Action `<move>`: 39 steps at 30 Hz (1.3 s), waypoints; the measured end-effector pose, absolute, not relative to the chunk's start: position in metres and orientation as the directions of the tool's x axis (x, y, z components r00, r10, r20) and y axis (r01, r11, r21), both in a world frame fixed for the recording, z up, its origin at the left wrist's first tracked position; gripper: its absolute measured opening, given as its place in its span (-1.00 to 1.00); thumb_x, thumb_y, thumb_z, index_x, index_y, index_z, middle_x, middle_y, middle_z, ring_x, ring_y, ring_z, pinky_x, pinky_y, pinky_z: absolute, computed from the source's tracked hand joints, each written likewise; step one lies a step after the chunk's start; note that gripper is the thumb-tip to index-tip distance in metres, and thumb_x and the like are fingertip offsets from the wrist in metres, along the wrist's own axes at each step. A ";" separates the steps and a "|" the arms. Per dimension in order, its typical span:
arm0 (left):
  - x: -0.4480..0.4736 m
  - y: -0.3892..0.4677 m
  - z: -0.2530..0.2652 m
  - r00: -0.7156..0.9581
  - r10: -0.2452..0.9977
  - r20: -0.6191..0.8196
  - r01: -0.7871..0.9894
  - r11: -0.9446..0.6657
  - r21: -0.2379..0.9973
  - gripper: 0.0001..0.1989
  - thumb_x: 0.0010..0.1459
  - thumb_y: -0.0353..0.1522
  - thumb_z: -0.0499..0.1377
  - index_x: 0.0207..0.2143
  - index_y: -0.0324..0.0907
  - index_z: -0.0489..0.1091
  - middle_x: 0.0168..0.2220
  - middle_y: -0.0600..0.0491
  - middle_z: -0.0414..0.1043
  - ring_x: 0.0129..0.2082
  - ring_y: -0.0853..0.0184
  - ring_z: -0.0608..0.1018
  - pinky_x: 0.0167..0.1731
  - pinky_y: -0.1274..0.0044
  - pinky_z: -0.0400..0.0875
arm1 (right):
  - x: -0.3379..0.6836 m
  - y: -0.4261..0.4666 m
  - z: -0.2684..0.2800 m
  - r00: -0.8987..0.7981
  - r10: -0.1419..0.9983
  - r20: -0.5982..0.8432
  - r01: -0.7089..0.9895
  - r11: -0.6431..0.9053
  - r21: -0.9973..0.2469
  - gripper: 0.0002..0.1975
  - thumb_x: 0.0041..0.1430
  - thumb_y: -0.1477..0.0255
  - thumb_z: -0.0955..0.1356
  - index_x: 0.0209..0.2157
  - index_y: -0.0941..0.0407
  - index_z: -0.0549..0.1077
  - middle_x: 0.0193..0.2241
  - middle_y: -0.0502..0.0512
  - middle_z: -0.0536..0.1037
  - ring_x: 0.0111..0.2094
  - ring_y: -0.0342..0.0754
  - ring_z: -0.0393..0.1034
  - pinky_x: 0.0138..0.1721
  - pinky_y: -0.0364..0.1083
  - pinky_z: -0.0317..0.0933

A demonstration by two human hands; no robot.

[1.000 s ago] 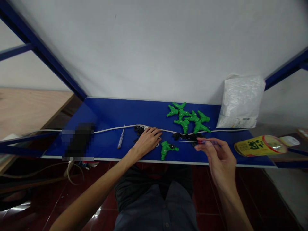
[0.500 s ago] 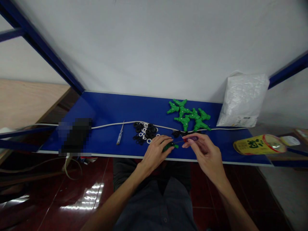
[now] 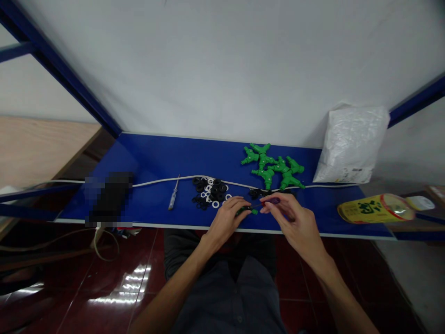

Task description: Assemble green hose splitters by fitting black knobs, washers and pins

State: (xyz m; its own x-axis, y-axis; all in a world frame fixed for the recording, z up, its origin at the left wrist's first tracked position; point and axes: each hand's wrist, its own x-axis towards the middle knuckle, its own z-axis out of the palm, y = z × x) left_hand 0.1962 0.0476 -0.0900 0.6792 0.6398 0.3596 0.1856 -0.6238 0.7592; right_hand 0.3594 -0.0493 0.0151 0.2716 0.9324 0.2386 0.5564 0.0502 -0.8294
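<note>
My left hand [image 3: 227,218] is closed round a green plastic hose connector [image 3: 254,211], near the front edge of the shelf; the fingers cover most of it. Between the fingertips of my right hand [image 3: 294,215] is a screwdriver with a dark purple and red handle [image 3: 273,201]. Its thin shaft points left and its tip reaches the connector beside my left fingers. Whether the tip is inside the connector I cannot tell. Just left of my left hand lie black and white rubber rings [image 3: 212,189]. Several green Y-shaped connectors [image 3: 266,176] lie beyond my hands.
A clear-handled screwdriver [image 3: 173,198] lies left of the rings. A pale cable [image 3: 156,181] runs across the blue shelf [image 3: 167,153]. Small black parts [image 3: 259,193] sit behind my hands. On the right are a white plastic package [image 3: 352,144] and a yellow-labelled bottle [image 3: 371,209] on its side.
My right hand has moved slightly left with the screwdriver, bringing its tip closer to the connector. My left hand stays almost in place.
</note>
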 end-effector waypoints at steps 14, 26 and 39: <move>0.193 0.049 -0.094 0.668 0.665 0.336 0.161 -0.569 0.807 -0.78 0.34 -0.30 0.21 0.00 -0.09 0.49 0.05 -0.03 0.54 0.11 0.22 0.55 0.18 0.27 0.43 | 0.391 -0.023 0.036 -0.441 0.880 0.176 0.885 0.459 -0.075 -0.61 0.34 0.57 0.28 0.16 0.08 0.37 0.11 0.19 0.52 0.13 0.06 0.44 0.06 0.00 0.38; 0.193 0.051 -0.091 0.666 0.671 0.326 0.161 -0.556 0.815 -0.78 0.31 -0.31 0.23 0.00 -0.10 0.50 0.02 -0.01 0.55 0.08 0.24 0.56 0.17 0.32 0.44 | 0.373 -0.003 0.049 -0.479 0.872 0.098 0.876 0.482 -0.008 -0.62 0.29 0.56 0.36 0.13 0.13 0.40 -0.02 0.24 0.58 -0.13 0.06 0.56 -0.17 -0.06 0.34; 0.194 0.052 -0.097 0.660 0.669 0.340 0.139 -0.554 0.820 -0.77 0.31 -0.30 0.24 0.00 -0.09 0.50 0.01 -0.01 0.55 0.06 0.23 0.55 0.16 0.34 0.43 | 0.368 0.002 0.051 -0.493 0.870 0.017 0.866 0.488 0.112 -0.72 0.26 0.62 0.33 -0.02 0.11 0.43 -0.17 0.14 0.55 -0.33 -0.02 0.47 -0.37 -0.08 0.13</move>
State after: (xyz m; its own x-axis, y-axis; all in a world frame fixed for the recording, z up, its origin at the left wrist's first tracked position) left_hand 0.1943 0.0522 -0.0969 0.6604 0.6694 0.3403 0.1392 -0.5544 0.8205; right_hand 0.3681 0.0017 0.0511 -0.4928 0.8700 0.0170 0.8656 0.4881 0.1117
